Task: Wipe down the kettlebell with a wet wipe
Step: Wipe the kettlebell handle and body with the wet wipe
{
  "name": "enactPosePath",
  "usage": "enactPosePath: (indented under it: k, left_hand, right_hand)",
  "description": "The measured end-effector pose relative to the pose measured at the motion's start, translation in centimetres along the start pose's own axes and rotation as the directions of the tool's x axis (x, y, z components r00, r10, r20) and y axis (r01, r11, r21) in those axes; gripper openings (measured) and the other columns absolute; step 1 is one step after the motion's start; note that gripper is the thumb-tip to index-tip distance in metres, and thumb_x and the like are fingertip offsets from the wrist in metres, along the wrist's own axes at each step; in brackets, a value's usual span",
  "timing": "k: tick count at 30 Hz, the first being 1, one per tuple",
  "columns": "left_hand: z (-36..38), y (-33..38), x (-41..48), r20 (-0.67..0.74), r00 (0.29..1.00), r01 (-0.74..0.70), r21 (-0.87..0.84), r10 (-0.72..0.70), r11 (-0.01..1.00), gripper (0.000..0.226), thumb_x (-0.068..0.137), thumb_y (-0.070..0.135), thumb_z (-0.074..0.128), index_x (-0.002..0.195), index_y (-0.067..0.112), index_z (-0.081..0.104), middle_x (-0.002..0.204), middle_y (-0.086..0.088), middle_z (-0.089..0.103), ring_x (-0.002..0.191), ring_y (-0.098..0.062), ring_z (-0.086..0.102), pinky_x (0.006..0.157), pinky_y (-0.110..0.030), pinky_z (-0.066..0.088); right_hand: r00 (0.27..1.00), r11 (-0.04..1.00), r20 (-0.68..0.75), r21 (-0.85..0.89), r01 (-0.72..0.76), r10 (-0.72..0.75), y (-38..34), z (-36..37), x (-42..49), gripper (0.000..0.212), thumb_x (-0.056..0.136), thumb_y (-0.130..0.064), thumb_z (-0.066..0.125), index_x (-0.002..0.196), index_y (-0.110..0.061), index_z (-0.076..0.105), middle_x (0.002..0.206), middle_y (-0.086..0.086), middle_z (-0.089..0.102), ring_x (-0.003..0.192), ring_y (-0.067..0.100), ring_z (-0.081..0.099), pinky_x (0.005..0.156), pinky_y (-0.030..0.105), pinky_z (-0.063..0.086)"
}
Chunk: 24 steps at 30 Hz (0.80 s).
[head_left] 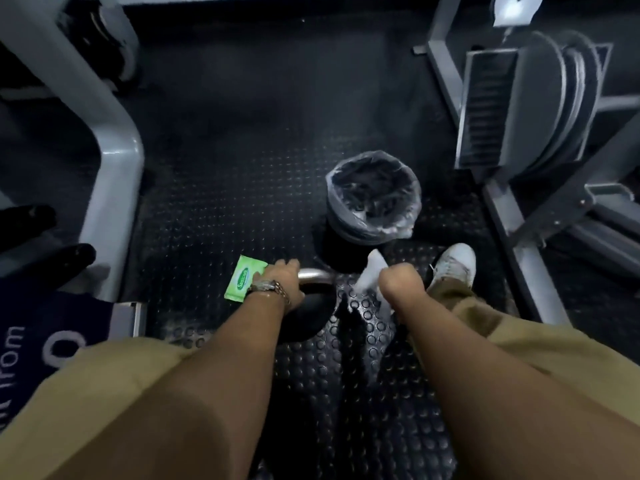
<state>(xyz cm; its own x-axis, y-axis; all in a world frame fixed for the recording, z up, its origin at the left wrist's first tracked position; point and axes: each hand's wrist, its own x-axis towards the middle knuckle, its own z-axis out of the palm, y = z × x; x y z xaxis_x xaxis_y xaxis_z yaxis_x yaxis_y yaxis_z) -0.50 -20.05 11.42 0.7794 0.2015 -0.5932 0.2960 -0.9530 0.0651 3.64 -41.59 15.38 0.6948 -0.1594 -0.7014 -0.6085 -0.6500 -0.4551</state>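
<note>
Your left hand [277,280] is gripping the heavy black kettlebell's [317,318] handle; your right hand [398,282], at three o'clock, is clutching the limp white wipe [371,273].

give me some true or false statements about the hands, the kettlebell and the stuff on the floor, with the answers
1. The left hand grips the kettlebell by its handle. True.
2. The right hand holds nothing. False: it holds a white wet wipe.
3. The bin lies tipped on its side. False: it stands upright on the floor, lined with a clear bag.
4. A green packet shows right beside the left hand. True.
</note>
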Motion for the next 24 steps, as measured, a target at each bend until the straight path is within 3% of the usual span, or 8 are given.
enactPosePath:
  k: [2,5,10,13,15,18,23,24]
  left_hand:
    - [0.5,-0.5,1.3,-0.009,0.999,-0.032,-0.011,0.032,0.999,0.058,0.087,0.045,0.070,0.135,0.020,0.050,0.134,-0.009,0.059,0.124,-0.033,0.056,0.105,-0.049,0.047]
    - [0.7,-1.0,2.5,-0.026,0.997,-0.068,-0.041,0.067,0.997,0.045,0.082,0.048,0.070,0.118,0.022,0.063,0.117,-0.008,0.070,0.107,-0.032,0.066,0.094,-0.044,0.055]
    - [0.8,-0.6,4.0,-0.045,0.990,-0.134,0.048,0.136,0.990,0.032,0.079,0.040,0.062,0.106,0.024,0.069,0.099,-0.004,0.071,0.089,-0.028,0.069,0.079,-0.036,0.058]
    - [1.2,-0.9,4.2,-0.069,0.984,-0.162,0.056,0.166,0.985,0.024,0.079,0.038,0.061,0.097,0.024,0.069,0.084,0.000,0.066,0.077,-0.026,0.066,0.073,-0.034,0.058]
    - [1.1,-1.1,4.1,-0.075,0.981,-0.177,0.059,0.181,0.982,0.019,0.080,0.039,0.062,0.094,0.025,0.065,0.080,0.003,0.059,0.074,-0.025,0.061,0.072,-0.033,0.055]
    - [1.3,-1.0,4.2,-0.099,0.976,-0.189,0.071,0.196,0.979,0.016,0.081,0.039,0.063,0.092,0.028,0.063,0.078,0.003,0.054,0.071,-0.025,0.055,0.070,-0.033,0.051]
    - [1.2,-0.8,4.1,-0.097,0.982,-0.162,0.027,0.164,0.986,0.015,0.080,0.035,0.062,0.092,0.027,0.067,0.078,0.003,0.056,0.070,-0.024,0.057,0.071,-0.035,0.055]
    - [1.1,-0.6,4.1,-0.084,0.985,-0.151,0.010,0.152,0.988,0.016,0.080,0.032,0.061,0.094,0.026,0.067,0.080,0.003,0.058,0.073,-0.025,0.059,0.073,-0.036,0.056]
  right_hand:
    - [0.997,0.999,-0.062,0.012,-0.043,0.044,-0.2,0.7,1.5,0.037,0.102,-0.010,0.045,0.131,0.009,0.058,0.134,0.025,0.062,0.123,0.038,0.059,0.082,0.035,0.043]
    - [1.000,1.000,-0.023,-0.003,-0.006,0.006,-0.4,3.1,2.0,0.037,0.106,-0.011,0.040,0.132,0.007,0.059,0.134,0.026,0.061,0.126,0.041,0.056,0.096,0.038,0.047]
    - [0.999,1.000,0.041,0.022,0.005,-0.006,-2.4,7.6,2.5,0.034,0.105,-0.011,0.041,0.128,0.005,0.060,0.130,0.026,0.062,0.123,0.041,0.057,0.095,0.037,0.047]
    - [0.991,1.000,0.136,0.012,-0.014,0.012,-4.2,9.0,2.1,0.024,0.099,-0.015,0.049,0.106,-0.006,0.070,0.111,0.019,0.069,0.109,0.038,0.063,0.091,0.038,0.048]
    - [0.974,0.991,0.222,0.119,-0.063,0.036,-5.2,9.5,2.1,0.027,0.086,-0.039,0.047,0.090,-0.025,0.070,0.102,0.009,0.070,0.100,0.031,0.065,0.097,0.041,0.048]
    - [0.961,0.943,0.273,0.303,-0.138,0.052,-4.7,11.0,4.9,0.051,0.073,-0.057,0.043,0.099,-0.024,0.073,0.116,0.010,0.072,0.111,0.032,0.065,0.110,0.052,0.043]
    - [0.956,0.956,0.290,0.262,-0.131,0.052,-3.7,12.5,6.9,0.071,0.083,-0.067,0.036,0.130,-0.021,0.064,0.130,0.008,0.066,0.120,0.029,0.060,0.112,0.049,0.037]
    - [0.952,0.950,0.298,0.274,-0.152,0.066,-3.3,12.6,7.8,0.067,0.085,-0.064,0.037,0.127,-0.021,0.065,0.129,0.007,0.066,0.120,0.029,0.060,0.114,0.050,0.037]
